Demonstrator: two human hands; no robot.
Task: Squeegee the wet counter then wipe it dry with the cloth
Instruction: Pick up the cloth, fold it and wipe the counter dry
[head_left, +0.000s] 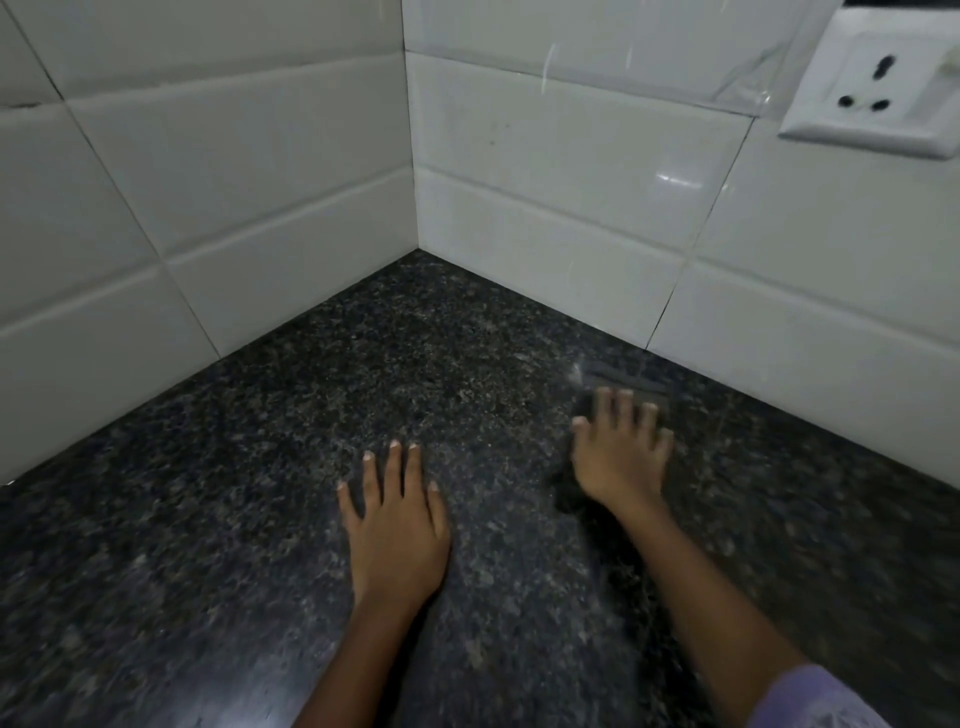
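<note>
Cloth (571, 491), dark and blurred, lies at 3 o'clock on the speckled granite counter (260, 493) under the right hand's (621, 449) spread fingers, left hand (397, 530) flat, released, white tiled walls (571, 208) cornering behind.

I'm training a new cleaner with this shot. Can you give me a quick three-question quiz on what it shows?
1. True or false: the left hand lies flat on the counter with nothing under it.
2. What is under the right hand? A) a squeegee B) a dark cloth C) a sponge
3. What fitting is on the tiled wall at the upper right?

Key
1. True.
2. B: the hand presses on the cloth with fingers spread; both are blurred.
3. A white power socket.
</note>
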